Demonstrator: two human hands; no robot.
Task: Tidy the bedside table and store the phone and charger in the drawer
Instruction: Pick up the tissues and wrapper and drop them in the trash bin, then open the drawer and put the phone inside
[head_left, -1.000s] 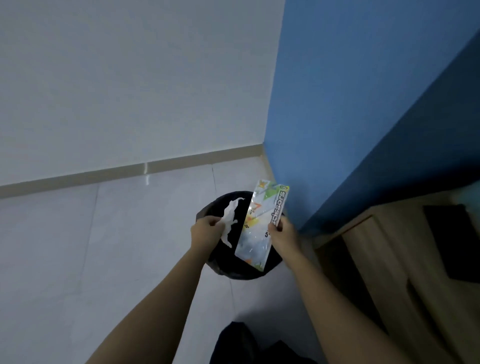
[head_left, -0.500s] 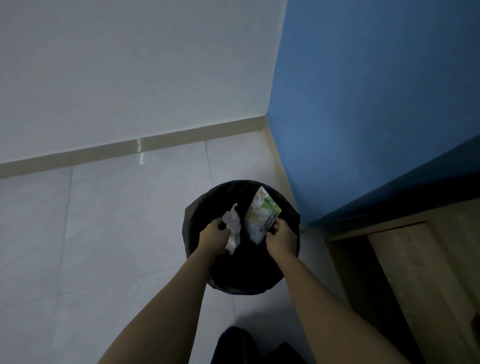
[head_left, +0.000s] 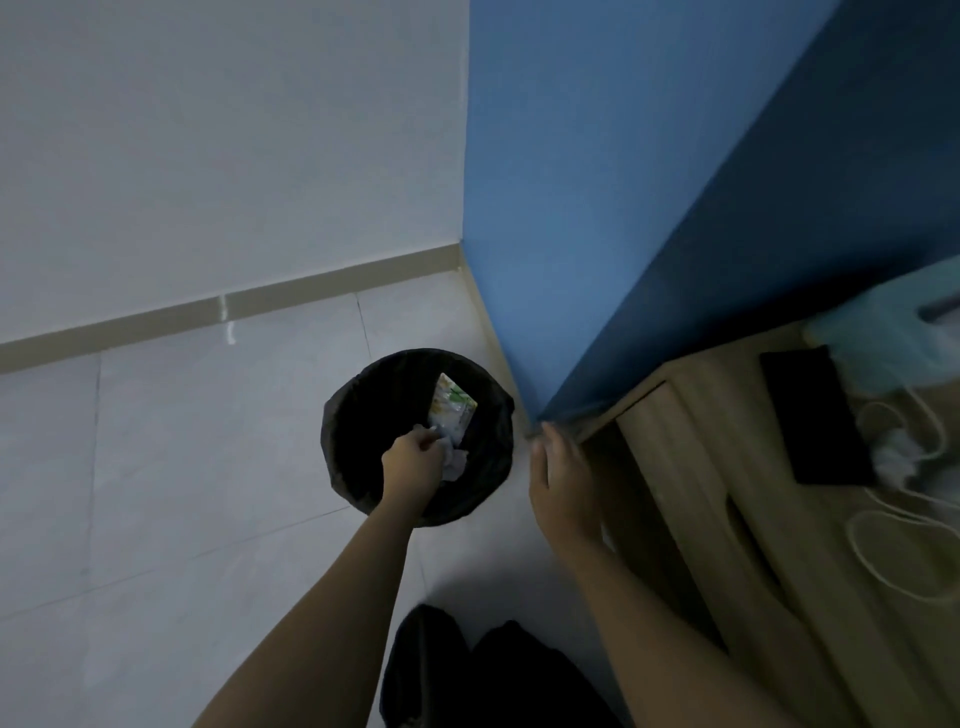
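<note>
My left hand (head_left: 413, 462) reaches into the black bin (head_left: 358, 415), fingers curled on a crumpled white tissue (head_left: 456, 464). The colourful plastic packaging (head_left: 451, 407) lies inside the bin, free of either hand. My right hand (head_left: 563, 480) is outside the bin, empty with fingers loosely apart, beside the near corner of the wooden bedside table (head_left: 691, 467). On the table lie the black phone (head_left: 815, 415) and the white charger (head_left: 894, 451) with its looped cable (head_left: 883, 566).
The bin stands on pale floor tiles in the corner between the white wall and the blue wall (head_left: 597, 208). A pale teal soft item (head_left: 883, 338) sits at the table's far end. My dark-clothed knees (head_left: 483, 675) are at the bottom.
My right hand let go of the packaging, which dropped into the bin, and pulled back toward the table. My left hand sank deeper into the bin with the tissue. The view swung right.
</note>
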